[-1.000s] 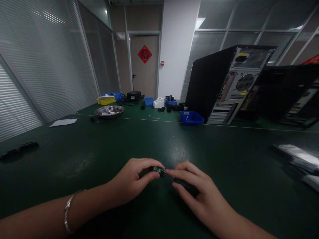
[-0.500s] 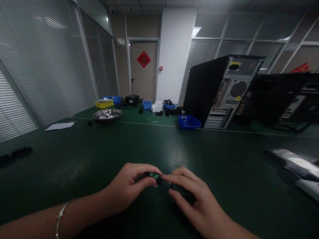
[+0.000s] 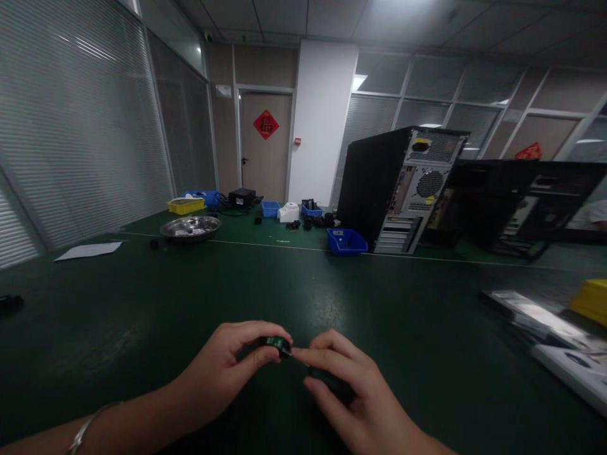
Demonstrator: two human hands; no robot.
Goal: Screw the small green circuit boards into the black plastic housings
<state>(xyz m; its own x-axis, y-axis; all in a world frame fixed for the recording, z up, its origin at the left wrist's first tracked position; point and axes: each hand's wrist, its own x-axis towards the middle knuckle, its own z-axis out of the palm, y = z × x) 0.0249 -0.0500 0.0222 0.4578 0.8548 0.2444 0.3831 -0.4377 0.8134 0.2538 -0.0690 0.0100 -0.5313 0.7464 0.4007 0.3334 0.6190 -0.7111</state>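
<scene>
My left hand [image 3: 237, 354] pinches a small green circuit board [image 3: 275, 342] between thumb and fingers, just above the table. A black part sits at the board's right end. My right hand [image 3: 351, 379] is closed around the dark handle of what looks like a slim screwdriver [image 3: 332, 381], mostly hidden by the fingers. Its thin shaft points left towards the black end of the board. The right index fingertip lies along the shaft, close to the left fingertips. Whether the tip touches the board is too small to tell.
A green table [image 3: 203, 297] spreads around my hands. Farther back stand a metal bowl [image 3: 190, 229], a blue bin [image 3: 347, 242] and a black computer tower [image 3: 374, 189]. White and grey devices [image 3: 569, 370] lie at the right, near a yellow box [image 3: 590, 300]. Paper [image 3: 89, 250] rests at the left.
The view has tilted up and turned slightly right, so the scene sits lower and farther left. My hands keep their grips on the circuit board and screwdriver; the dark handle shows more.
</scene>
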